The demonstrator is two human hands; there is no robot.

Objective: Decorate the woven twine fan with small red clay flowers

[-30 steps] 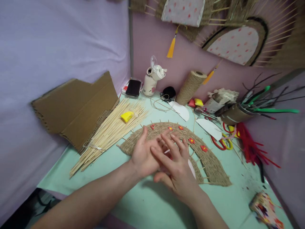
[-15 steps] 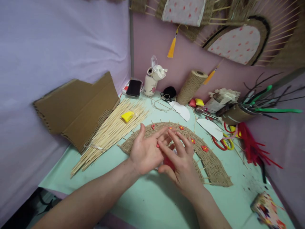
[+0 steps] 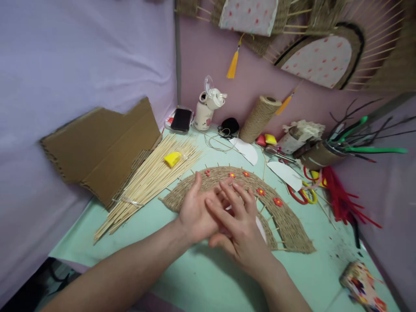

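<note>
My left hand lies palm up over the green table, fingers stretched. My right hand lies flat across its palm, fingers spread, and the two press together. A red clay lump, seen between the palms a moment ago, is hidden now. Under and beyond both hands lies a woven arch-shaped straw mat with small red clay flowers along its top.
A bundle of bamboo sticks with a yellow clay piece lies left, beside cardboard. At the back stand a cup, phone and twine spool. Scissors and red pipe cleaners lie right.
My right hand slid forward, then back across my left palm in a rolling motion. The red lump showed half a second ago and is covered again.
</note>
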